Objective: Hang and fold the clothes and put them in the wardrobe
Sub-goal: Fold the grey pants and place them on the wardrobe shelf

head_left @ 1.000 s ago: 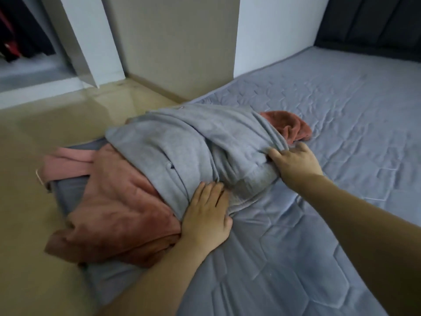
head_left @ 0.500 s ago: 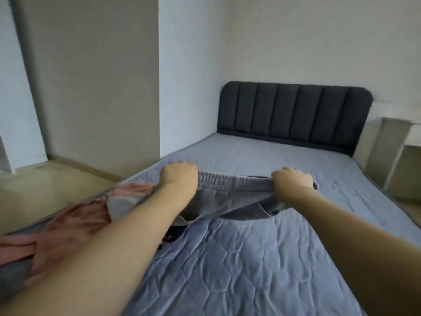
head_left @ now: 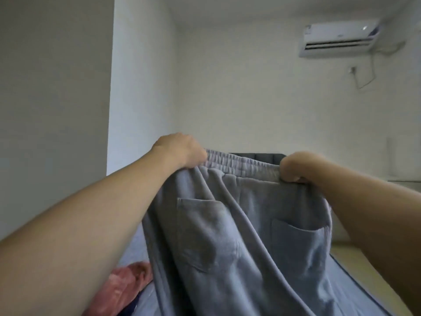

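Grey sweatpants (head_left: 241, 236) hang in front of me, held up by their elastic waistband with two back pockets facing me. My left hand (head_left: 182, 151) grips the left end of the waistband. My right hand (head_left: 296, 166) grips the right end, fingers curled round the fabric. The legs drop out of view at the bottom. A pink-red garment (head_left: 123, 286) lies on the bed at the lower left, partly hidden by my left arm.
The grey-blue quilted bed (head_left: 355, 286) lies below, its dark headboard (head_left: 255, 155) just visible behind the waistband. White walls stand ahead and to the left. An air conditioner (head_left: 339, 39) hangs high on the right wall.
Both hands went from pressing the grey pile on the bed to gripping the waistband and lifting the sweatpants high. The camera has tilted up towards the wall.
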Tool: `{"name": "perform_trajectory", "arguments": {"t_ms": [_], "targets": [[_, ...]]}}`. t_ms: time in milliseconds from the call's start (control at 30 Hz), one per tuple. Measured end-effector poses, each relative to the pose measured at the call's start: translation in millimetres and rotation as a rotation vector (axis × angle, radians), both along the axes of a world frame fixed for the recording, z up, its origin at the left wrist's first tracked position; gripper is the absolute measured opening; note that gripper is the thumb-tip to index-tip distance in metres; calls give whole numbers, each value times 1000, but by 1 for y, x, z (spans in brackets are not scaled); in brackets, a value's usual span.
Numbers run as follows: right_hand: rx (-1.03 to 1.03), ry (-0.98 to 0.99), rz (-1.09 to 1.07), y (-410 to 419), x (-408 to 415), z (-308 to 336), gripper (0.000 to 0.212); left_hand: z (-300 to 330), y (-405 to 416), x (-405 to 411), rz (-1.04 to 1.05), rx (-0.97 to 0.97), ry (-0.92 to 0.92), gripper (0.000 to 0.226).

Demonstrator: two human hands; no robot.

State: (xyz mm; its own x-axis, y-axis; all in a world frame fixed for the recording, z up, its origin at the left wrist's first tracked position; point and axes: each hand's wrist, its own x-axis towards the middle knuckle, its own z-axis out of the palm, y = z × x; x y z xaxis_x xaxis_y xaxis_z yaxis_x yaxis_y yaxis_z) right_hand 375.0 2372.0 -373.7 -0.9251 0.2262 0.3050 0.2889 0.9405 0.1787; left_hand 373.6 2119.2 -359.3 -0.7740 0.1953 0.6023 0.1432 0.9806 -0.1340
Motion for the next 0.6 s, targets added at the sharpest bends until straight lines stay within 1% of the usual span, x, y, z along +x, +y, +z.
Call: {"name": "perform_trajectory", "arguments": {"t_ms": [33, 67, 100, 167, 200, 300, 367, 467, 533, 600], "targets": [[20, -68, -34, 0, 4, 4, 28, 1, 7, -1, -16, -71, -69, 27], [6, -88, -65, 0, 6, 5, 22, -1, 13, -3, -17, -120, -129, 25], [-5, -95, -78, 3, 5, 0, 16, -7, 18, -6, -17, -124, -192, 20], [0, -64, -38, 12, -7, -16, 18, -27, 27, -17, -7, -127, -299, 17], [-8, -83, -40, 15, -15, -28, 19, -40, 32, -26, -5, -155, -324, 18], [39, -300, -175, 20, -42, -74, 30, -87, 45, -57, 19, -218, -390, 19], [29, -354, -183, 27, -60, -110, 32, -121, 54, -79, 35, -273, -422, 24], [15, -334, -133, 40, -88, -168, 28, -178, 67, -118, 53, -357, -454, 44], [-13, -320, -122, 53, -117, -210, 37, -216, 74, -147, 61, -384, -460, 47], [-49, -310, -129, 60, -146, -251, 37, -256, 81, -181, 78, -424, -464, 43]]}}
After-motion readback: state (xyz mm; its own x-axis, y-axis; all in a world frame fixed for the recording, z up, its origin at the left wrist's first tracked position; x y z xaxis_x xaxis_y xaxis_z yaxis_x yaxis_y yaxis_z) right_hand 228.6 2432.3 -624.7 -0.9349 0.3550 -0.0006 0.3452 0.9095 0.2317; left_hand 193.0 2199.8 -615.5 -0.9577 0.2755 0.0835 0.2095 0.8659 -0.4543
